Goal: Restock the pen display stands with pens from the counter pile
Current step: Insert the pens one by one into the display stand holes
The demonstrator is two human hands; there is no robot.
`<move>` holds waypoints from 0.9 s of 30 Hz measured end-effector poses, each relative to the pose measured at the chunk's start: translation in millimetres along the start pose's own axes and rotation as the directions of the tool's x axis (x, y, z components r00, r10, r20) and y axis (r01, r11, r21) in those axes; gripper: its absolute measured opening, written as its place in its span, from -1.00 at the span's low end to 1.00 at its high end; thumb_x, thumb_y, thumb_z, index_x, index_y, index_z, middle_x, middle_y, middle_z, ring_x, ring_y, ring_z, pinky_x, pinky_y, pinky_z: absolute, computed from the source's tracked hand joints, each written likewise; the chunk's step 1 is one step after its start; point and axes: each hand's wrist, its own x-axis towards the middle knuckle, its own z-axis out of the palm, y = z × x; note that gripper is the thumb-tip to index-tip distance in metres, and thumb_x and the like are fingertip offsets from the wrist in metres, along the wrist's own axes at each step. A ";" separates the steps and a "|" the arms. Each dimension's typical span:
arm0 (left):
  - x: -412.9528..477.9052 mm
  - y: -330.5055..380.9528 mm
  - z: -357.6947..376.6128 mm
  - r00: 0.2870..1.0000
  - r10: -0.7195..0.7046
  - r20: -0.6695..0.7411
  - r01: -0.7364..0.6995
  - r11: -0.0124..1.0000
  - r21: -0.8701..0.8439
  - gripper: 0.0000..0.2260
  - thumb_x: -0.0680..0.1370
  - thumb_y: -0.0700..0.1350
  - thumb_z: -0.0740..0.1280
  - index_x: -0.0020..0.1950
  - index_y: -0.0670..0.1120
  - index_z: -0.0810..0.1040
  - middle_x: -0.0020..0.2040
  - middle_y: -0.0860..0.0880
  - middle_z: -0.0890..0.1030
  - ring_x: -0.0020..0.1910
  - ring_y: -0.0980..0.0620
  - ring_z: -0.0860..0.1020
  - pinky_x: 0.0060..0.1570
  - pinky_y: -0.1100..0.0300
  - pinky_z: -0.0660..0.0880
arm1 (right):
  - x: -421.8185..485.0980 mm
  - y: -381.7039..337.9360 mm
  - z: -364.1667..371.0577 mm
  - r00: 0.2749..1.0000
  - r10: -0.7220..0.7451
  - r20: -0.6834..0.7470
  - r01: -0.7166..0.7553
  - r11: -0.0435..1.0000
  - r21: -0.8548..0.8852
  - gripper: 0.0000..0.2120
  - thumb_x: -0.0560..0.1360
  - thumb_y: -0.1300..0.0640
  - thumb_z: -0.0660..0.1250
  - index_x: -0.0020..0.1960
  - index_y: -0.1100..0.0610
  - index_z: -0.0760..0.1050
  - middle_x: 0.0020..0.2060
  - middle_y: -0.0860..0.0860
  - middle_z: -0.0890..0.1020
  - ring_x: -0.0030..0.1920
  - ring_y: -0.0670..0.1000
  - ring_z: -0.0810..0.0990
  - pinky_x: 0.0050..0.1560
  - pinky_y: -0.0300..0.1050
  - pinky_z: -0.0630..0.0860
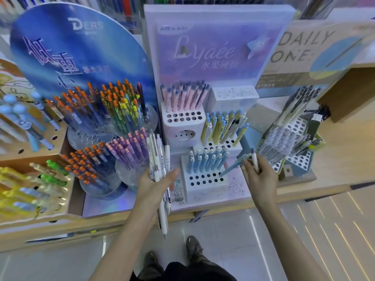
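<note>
This is a stationery shop. Three printed brand displays stand side by side on a pale wooden counter [345, 155]: a blue DERS board [81, 47] at left, a lilac Lyaée stand [219, 49] in the middle and a DAILY ONE board [300, 51] at right. Each carries pens [205, 162] upright in drilled holes (grouped by colour). The far shelves [125, 9] hold more, and the tiled floor [243, 230] is glossy.

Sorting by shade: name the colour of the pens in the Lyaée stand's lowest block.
Those pens are light blue with whitish tops; head view shows it best.
</note>
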 end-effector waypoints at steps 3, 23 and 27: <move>-0.4 -1.7 2.2 1.000 0.006 -0.013 -0.006 1.000 0.005 -0.58 0.37 -0.09 0.53 0.16 -0.17 0.51 -0.17 -0.25 0.61 0.00 -0.40 0.53 0.20 -0.29 0.40 | 7.6 0.5 0.5 1.000 0.012 0.009 -0.012 1.000 -0.006 -0.87 0.54 0.16 0.32 -0.19 0.07 0.47 -0.41 0.06 0.42 -0.42 -0.13 0.29 -0.41 -0.33 0.26; -12.1 -14.1 14.1 1.000 -0.008 -0.007 0.009 0.997 0.080 -0.79 0.40 -0.09 0.51 -0.08 -0.06 0.53 -0.48 0.05 0.56 -0.35 0.07 0.57 0.02 0.08 0.51 | 4.2 -1.5 17.6 0.964 0.042 0.263 -0.041 0.999 -0.010 -0.76 0.51 0.15 0.39 -0.27 0.00 0.40 -0.46 -0.10 0.36 -0.46 -0.15 0.29 -0.46 -0.37 0.23; -11.6 -11.2 9.9 1.000 -0.015 -0.008 0.015 0.996 0.088 -0.79 0.40 -0.10 0.51 -0.07 -0.11 0.54 -0.47 0.03 0.57 -0.43 0.13 0.55 -0.04 0.02 0.50 | -4.0 -8.2 14.1 0.964 0.047 0.261 -0.061 0.997 0.047 -0.89 0.58 -0.04 0.23 -0.07 -0.04 0.44 -0.24 -0.11 0.48 -0.32 -0.21 0.41 -0.30 -0.36 0.31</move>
